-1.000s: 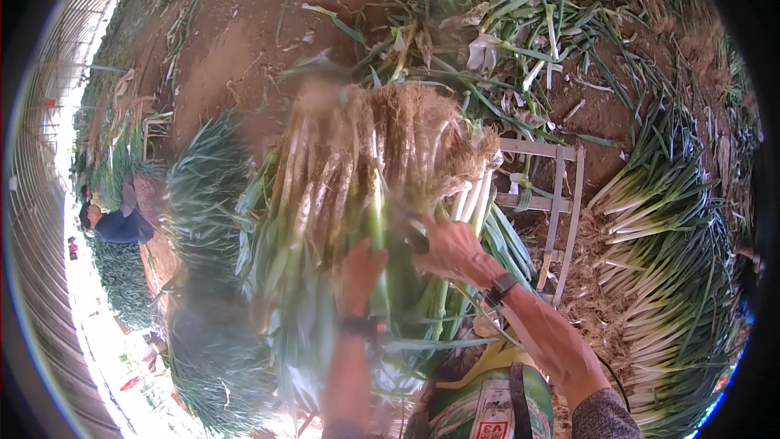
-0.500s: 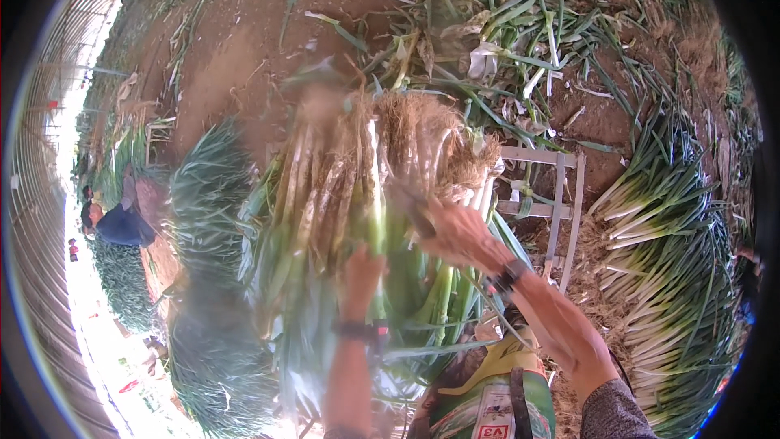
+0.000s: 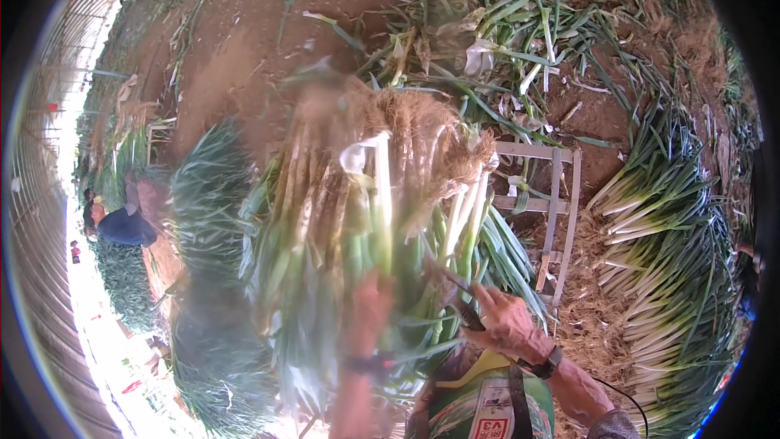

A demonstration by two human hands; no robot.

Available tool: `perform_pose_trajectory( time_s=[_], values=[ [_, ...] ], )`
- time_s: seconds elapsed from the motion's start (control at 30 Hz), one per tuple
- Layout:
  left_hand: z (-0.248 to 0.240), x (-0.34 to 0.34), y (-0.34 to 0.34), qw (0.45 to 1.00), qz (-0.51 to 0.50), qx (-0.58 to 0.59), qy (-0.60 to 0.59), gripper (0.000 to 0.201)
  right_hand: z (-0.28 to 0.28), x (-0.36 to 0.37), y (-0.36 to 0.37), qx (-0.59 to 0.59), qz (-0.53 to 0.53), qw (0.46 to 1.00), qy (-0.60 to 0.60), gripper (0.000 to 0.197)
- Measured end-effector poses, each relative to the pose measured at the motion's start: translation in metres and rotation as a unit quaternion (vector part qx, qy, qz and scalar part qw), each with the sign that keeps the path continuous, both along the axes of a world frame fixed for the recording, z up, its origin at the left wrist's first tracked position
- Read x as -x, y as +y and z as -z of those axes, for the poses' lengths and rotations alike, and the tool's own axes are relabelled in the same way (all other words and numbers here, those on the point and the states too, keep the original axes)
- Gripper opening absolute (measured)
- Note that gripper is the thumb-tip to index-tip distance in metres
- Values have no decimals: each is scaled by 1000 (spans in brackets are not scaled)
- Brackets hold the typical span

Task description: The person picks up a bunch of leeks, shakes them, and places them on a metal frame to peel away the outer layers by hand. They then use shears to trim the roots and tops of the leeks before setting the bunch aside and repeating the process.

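Glare flooded the left, haze softened the middle

Daylight burned white beside the ribbed wall point(image 3: 36, 219), while the soil point(image 3: 236, 57) was moderately bright. A smeary haze blurred the left hand point(image 3: 370, 309) and the long onions point(image 3: 325, 219); the right hand point(image 3: 510, 323) and the pile at right point(image 3: 650, 293) looked crisper. The fisheye bowed straight edges, with black corners and blue fringing along the rim.

My left hand point(image 3: 370, 301), blurred, gripped the green part of a leek point(image 3: 383, 187), its pale stem above a pile of rooty leeks point(image 3: 414, 118). My right hand point(image 3: 513, 322) held a dark-handled tool point(image 3: 469, 314) near the pile's right side. A slatted frame point(image 3: 556, 195) showed beyond; farther right lay a row of leeks point(image 3: 650, 276).
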State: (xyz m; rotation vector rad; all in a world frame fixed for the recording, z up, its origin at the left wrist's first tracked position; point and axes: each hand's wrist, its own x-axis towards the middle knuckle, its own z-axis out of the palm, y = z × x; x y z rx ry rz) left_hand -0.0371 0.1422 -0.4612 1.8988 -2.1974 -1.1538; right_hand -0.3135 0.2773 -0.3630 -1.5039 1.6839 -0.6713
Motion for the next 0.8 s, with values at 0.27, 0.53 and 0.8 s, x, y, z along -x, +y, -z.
perform_pose_trajectory(
  time_s=[0.27, 0.53, 0.8],
  values=[
    [0, 54, 90, 981, 176, -17, -82, 26, 8, 3, 24, -97, 22, 995, 22, 89],
    [-35, 42, 41, 992, -42, 123, 1, 30, -5, -18, 9, -88, -98, 991, 4, 80],
    [7, 22, -34, 960, 2, 257, -109, 42, 8, -38, -34, -160, -113, 981, -14, 69]
  ],
)
